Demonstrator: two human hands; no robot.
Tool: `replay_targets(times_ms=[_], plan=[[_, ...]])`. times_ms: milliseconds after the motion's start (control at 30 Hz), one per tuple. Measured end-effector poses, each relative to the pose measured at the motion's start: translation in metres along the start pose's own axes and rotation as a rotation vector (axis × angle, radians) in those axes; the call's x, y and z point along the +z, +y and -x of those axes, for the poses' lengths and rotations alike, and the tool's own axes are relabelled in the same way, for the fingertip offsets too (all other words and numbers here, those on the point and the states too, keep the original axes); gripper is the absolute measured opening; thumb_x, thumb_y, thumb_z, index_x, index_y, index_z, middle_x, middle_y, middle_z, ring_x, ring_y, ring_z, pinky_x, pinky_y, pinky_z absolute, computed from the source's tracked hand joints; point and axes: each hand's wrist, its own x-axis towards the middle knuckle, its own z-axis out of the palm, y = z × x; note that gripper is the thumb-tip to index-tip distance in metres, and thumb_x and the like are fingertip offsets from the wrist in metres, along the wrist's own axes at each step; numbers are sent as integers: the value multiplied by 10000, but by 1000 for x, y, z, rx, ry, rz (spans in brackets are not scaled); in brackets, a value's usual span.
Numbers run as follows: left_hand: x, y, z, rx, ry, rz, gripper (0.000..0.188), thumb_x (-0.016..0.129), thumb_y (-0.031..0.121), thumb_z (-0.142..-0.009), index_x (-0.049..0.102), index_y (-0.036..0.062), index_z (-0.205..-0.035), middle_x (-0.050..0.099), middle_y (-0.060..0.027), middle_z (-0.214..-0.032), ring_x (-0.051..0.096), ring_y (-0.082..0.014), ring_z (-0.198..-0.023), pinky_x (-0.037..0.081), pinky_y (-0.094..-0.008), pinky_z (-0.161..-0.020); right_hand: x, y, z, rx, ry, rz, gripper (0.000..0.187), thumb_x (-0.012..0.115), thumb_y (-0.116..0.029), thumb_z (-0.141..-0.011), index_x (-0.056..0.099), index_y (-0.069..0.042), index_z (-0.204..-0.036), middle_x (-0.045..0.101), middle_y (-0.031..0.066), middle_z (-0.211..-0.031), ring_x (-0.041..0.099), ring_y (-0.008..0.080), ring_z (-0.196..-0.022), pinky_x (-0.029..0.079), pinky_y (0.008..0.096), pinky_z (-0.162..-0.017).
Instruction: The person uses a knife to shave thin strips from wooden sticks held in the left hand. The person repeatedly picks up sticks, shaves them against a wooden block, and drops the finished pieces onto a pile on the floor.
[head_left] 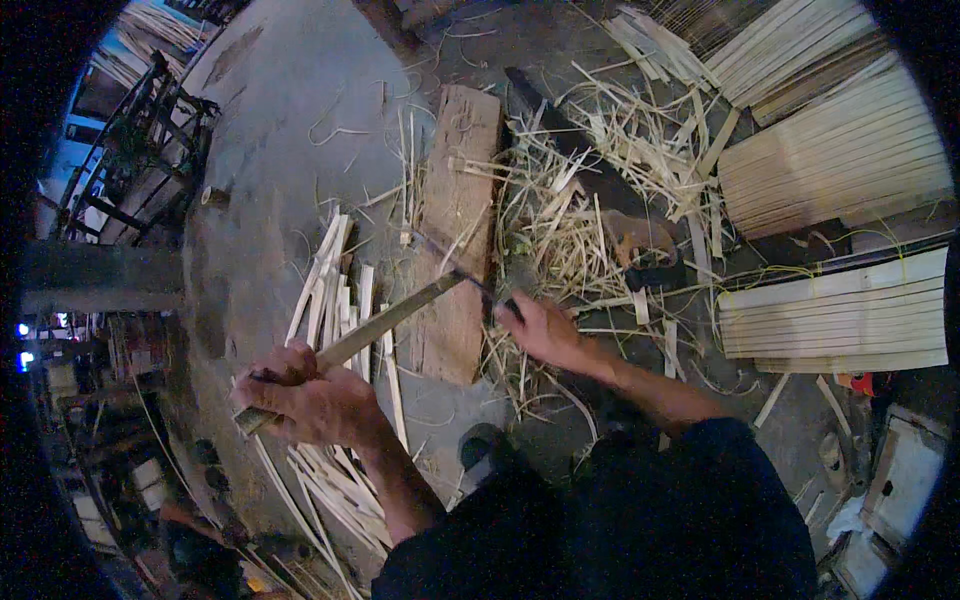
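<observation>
My left hand (312,393) is closed around a long, flat bamboo strip (392,318). The strip slants up and to the right, its far end over a thick wooden plank (452,200) on the floor. In my right hand (545,330) is the dark handle of a knife (478,286). Its narrow blade points up and to the left, meeting the strip's far end above the plank; whether it has cut in cannot be told. A thin curled shaving (460,242) lies near the blade.
Pale split strips (335,290) lie left of the plank. A heap of shavings (570,235) covers the floor to its right, with a handsaw (640,240) in it. Bundles of flat slats (835,310) stand at the right. A dark metal frame (135,150) is at the far left.
</observation>
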Motion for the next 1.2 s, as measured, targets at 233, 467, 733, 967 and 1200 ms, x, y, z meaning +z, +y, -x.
replay_targets(times_ms=[233,467,733,967,1200], plan=[[27,-9,-2,126,173,-5,621,258,631,-910,472,48,-926,313,10,-607,297,-93,-519,271,-230,-473,-14,-56,32,-208,-63,-92,408,543,-363,-897,489,-21,-1111,594,240,-729,605,427,-710,472,463,-580],[15,-15,0,114,60,-40,591,241,658,-893,400,103,-771,299,7,-546,283,-94,-485,255,-223,-443,-11,-51,25,-63,-85,28,409,530,-412,-891,505,-35,-1050,607,228,-744,607,424,-716,472,471,-601],[16,-14,-12,91,86,225,595,292,669,-876,441,93,-897,350,3,-633,304,-99,-498,266,-221,-445,-1,3,14,-17,61,49,371,519,-369,-905,537,-25,-1040,613,245,-783,614,419,-743,475,455,-628],[15,-5,13,6,225,-41,631,297,678,-870,439,65,-921,326,0,-629,300,-92,-495,258,-223,-425,-11,-75,43,-218,-128,-161,423,523,-402,-895,503,-40,-1112,611,258,-800,614,432,-778,483,476,-660],[13,-7,8,29,223,-20,616,320,668,-877,445,65,-889,331,5,-618,267,-90,-460,204,-218,-398,-2,46,8,107,19,162,424,507,-411,-903,533,-16,-1056,620,239,-833,605,431,-786,475,461,-674]])
